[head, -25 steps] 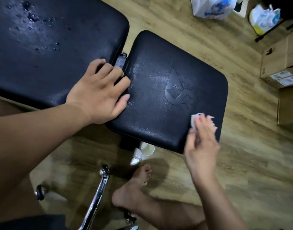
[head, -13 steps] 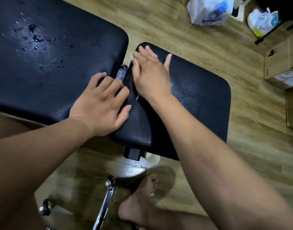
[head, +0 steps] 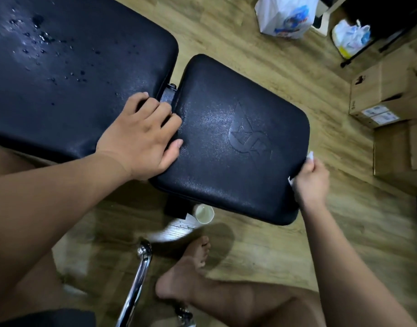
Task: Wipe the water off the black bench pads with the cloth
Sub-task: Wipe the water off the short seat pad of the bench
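Two black bench pads fill the upper left. The large back pad (head: 68, 67) carries water droplets near its top left. The smaller seat pad (head: 226, 147) has an embossed logo and a faint damp sheen. My left hand (head: 141, 140) lies flat across the gap between both pads, fingers straight. At the seat pad's right edge, my right hand (head: 310, 180) grips a white cloth (head: 310, 156); only small bits of it show past the fingers.
A paper cup (head: 204, 213) stands on the wooden floor under the seat pad. A chrome frame tube (head: 136, 284) and my bare foot (head: 186, 267) are below. Plastic bags (head: 285, 17) and cardboard boxes (head: 387, 95) sit at the right.
My right hand with the cloth swept from the seat pad's top left corner across to its right edge. The left hand stayed across the gap.
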{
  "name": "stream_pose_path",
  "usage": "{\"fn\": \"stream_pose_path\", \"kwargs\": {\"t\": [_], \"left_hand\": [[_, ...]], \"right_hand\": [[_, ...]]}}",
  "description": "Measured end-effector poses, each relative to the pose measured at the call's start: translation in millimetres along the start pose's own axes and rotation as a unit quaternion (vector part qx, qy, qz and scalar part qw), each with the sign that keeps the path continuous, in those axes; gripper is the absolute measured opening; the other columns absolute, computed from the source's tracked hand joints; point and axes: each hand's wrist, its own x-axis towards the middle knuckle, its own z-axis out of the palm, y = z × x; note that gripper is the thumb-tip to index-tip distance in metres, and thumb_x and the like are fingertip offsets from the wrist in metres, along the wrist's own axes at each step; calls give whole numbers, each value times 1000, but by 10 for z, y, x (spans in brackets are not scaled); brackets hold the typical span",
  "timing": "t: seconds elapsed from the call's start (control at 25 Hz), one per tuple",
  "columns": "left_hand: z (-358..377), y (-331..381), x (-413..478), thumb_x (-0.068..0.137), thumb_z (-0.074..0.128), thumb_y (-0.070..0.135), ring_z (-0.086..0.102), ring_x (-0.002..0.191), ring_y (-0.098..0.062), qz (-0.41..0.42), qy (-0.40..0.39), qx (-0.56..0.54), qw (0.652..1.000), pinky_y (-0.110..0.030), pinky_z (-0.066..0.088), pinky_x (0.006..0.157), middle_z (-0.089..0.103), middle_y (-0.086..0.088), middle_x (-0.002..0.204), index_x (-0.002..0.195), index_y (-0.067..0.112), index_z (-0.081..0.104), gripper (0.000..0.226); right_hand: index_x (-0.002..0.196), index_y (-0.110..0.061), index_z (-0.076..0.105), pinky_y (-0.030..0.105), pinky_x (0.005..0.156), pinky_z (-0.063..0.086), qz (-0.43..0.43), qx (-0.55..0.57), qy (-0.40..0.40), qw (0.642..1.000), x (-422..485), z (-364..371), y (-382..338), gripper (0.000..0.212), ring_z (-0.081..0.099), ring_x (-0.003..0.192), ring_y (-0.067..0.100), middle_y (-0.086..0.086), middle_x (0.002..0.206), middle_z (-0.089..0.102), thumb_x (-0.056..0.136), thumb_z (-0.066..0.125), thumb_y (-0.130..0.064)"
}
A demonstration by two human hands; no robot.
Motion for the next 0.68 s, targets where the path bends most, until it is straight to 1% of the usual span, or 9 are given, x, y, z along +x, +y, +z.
{"fn": "stream_pose_path", "kwargs": {"t": [0.08, 0.16, 0.24, 0.28, 0.36, 0.44, 0.52, 0.64, 0.68], "left_hand": [[3, -11, -13, 94, 34, 42, 49, 98, -40, 0, -3, 3, 1000, -52, 28, 107, 55, -19, 105, 108, 3, 54, 46], [-6, 4, -14, 95, 34, 42, 49, 98, -40, 5, 3, 7, 1000, -52, 28, 107, 54, -20, 105, 107, 3, 52, 45], [-3, 28, -2, 95, 35, 42, 48, 98, -41, 6, 14, 4, 1000, -52, 28, 106, 53, -21, 105, 107, 3, 51, 44], [6, 23, -4, 95, 35, 42, 48, 98, -41, 4, 16, 3, 1000, -52, 28, 106, 53, -21, 105, 106, 3, 51, 44], [4, -4, -3, 95, 33, 42, 48, 97, -41, 1, 14, 6, 1000, -52, 29, 105, 53, -23, 104, 105, 2, 51, 44], [-16, -3, -22, 94, 34, 42, 48, 97, -41, -4, 20, 2, 1000, -52, 30, 104, 53, -23, 104, 104, 2, 52, 45], [-16, 11, -39, 95, 35, 41, 48, 97, -41, -5, 19, -1, 1000, -52, 30, 103, 53, -23, 103, 104, 2, 51, 43], [-8, 4, -20, 95, 36, 41, 48, 98, -41, 6, 14, -5, 1000, -52, 30, 104, 52, -23, 105, 105, 3, 50, 42], [-7, 11, -15, 95, 35, 41, 48, 99, -41, 7, 16, -5, 1000, -52, 30, 104, 52, -23, 105, 105, 3, 50, 42]], "right_hand": [[90, -17, 56, 46, 73, 53, 42, -4, 6, 999, -309, 2, 183, 57, 63, 76, 41, 15, 78, 69, 91, 19, -59], [101, -19, 57, 51, 81, 52, 62, -12, 17, 998, -552, -25, 261, 66, 63, 83, 42, 16, 88, 71, 83, 13, -65], [119, -15, 56, 49, 94, 47, 68, -15, 40, 997, -828, -31, 216, 72, 61, 103, 40, 19, 110, 68, 84, 13, -61], [127, -13, 54, 47, 102, 42, 60, -5, 44, 997, -1010, -8, 168, 69, 56, 117, 38, 20, 125, 62, 88, 16, -55], [141, -5, 43, 41, 117, 23, -1, -4, 27, 1000, -1376, 48, 119, 59, 31, 141, 37, 23, 149, 38, 94, 26, -36], [146, -2, 34, 43, 119, 9, -85, -30, -5, 996, -1522, 67, 164, 56, 11, 148, 35, 21, 157, 21, 97, 28, -29], [145, -3, 37, 51, 120, 6, -125, -18, -1, 992, -1266, 80, 228, 54, 14, 148, 29, 16, 157, 26, 99, 27, -28], [139, -4, 47, 56, 118, 12, -90, 36, 65, 993, -923, 109, 318, 54, 26, 145, 26, 15, 151, 39, 97, 29, -32], [137, -3, 50, 58, 117, 13, -104, 46, 89, 989, -943, 121, 320, 53, 29, 144, 28, 16, 149, 41, 97, 29, -31]]}}
